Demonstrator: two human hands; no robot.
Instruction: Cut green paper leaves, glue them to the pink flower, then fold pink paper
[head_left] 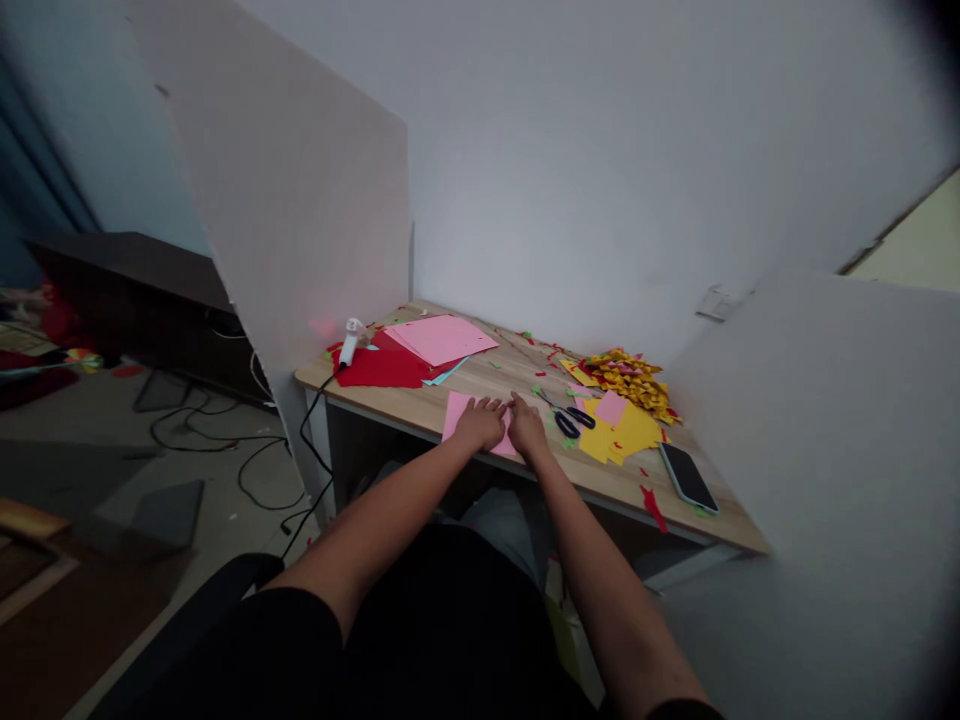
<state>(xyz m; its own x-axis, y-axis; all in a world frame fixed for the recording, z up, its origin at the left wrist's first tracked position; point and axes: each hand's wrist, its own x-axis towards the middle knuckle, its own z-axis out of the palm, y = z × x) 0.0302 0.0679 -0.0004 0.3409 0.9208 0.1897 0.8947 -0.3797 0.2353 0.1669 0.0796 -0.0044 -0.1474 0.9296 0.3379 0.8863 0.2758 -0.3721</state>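
A sheet of pink paper (pixel 454 412) lies near the front edge of the wooden table, under both of my hands. My left hand (pixel 482 424) rests flat on it with the fingers stretched out. Beside it, my right hand (pixel 527 427) has its fingers curled in at the paper's right side, with one digit pointing forward; the exact grip is partly hidden. Just right of that hand lies a pair of scissors (pixel 574 420) with black handles, its blades apart.
Pink sheets (pixel 442 338) lie on red paper (pixel 379 368) at the left, by a white corded device (pixel 349 343). To the right are yellow paper (pixel 634 430), a heap of folded golden pieces (pixel 630 380) and a phone (pixel 688 477). Wall panels enclose the table (pixel 390 402).
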